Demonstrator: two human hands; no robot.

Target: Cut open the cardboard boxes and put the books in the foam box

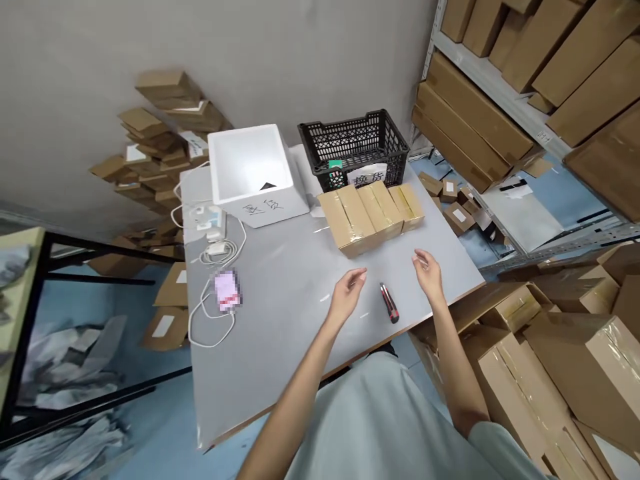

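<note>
My left hand (347,293) hovers over the table with its fingers loosely bent and apart, holding nothing. To the right, my right hand (429,273) is also empty, its fingers spread a little. A red and black utility knife (389,304) lies on the grey tabletop (280,320) between the two hands, touched by neither. Just beyond them, three taped cardboard boxes stand side by side: a left box (347,219), a middle box (381,208) and a smaller right box (407,205).
Behind the boxes stands a black plastic crate (356,140) with a paper sign. Left of it is a white foam box (257,167). A phone (227,291) with white cables (213,345) lies at the left. Cartons (530,373) and a loaded shelf (500,87) flank the right side.
</note>
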